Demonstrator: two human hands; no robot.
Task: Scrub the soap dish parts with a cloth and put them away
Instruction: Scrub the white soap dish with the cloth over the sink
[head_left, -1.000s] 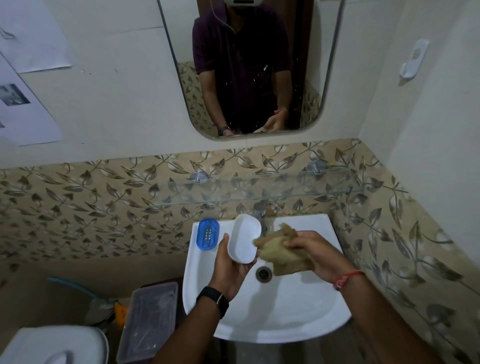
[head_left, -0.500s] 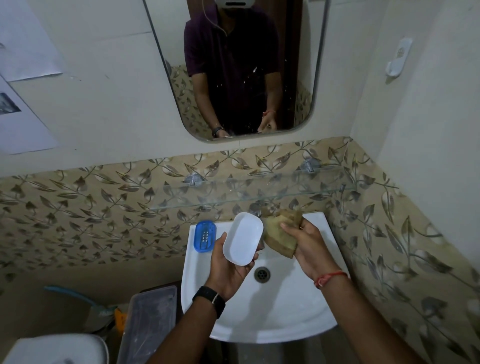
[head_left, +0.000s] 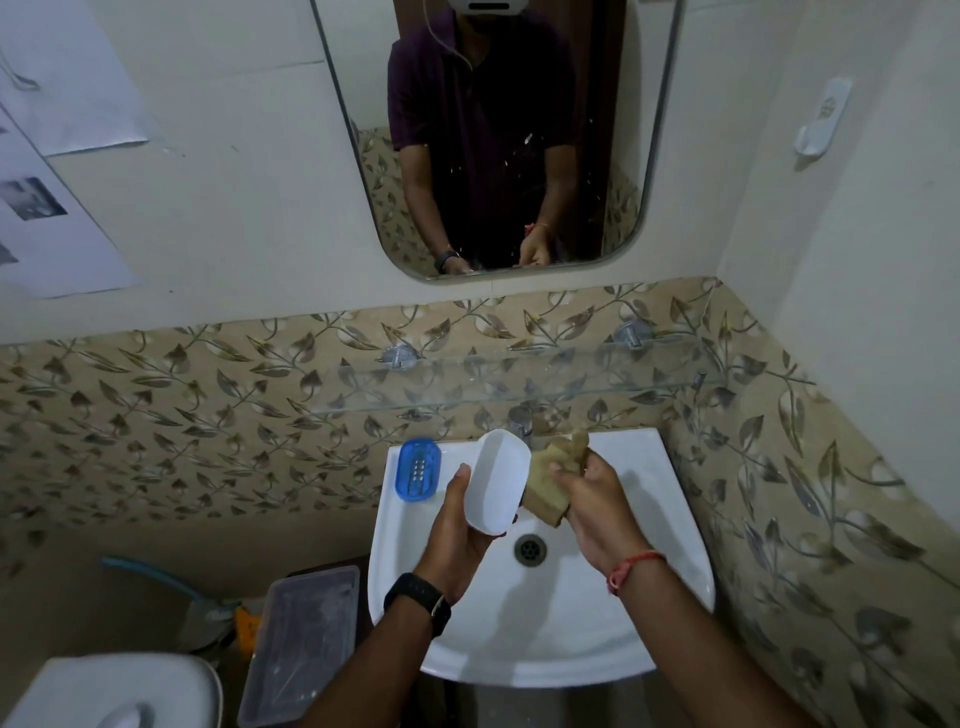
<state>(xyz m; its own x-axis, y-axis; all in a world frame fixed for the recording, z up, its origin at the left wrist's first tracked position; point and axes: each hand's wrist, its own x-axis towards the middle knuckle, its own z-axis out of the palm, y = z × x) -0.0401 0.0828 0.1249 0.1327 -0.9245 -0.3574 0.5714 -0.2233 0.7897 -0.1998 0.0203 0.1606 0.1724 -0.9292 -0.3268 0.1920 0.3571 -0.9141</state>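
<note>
My left hand holds the white soap dish base tilted on edge above the white sink, its hollow side facing me. My right hand grips a crumpled tan cloth, which presses against the back of the base. The blue perforated soap dish insert lies flat on the sink's back left corner, apart from both hands. The sink drain is just below the base.
A tap stands behind the held base. A glass shelf runs along the leaf-patterned tiles above the sink, under a mirror. A clear plastic box and a toilet tank sit lower left. A side wall is close on the right.
The cloth moved from in front of the base to behind it. My left hand turned the base more on edge and raised it a little.
</note>
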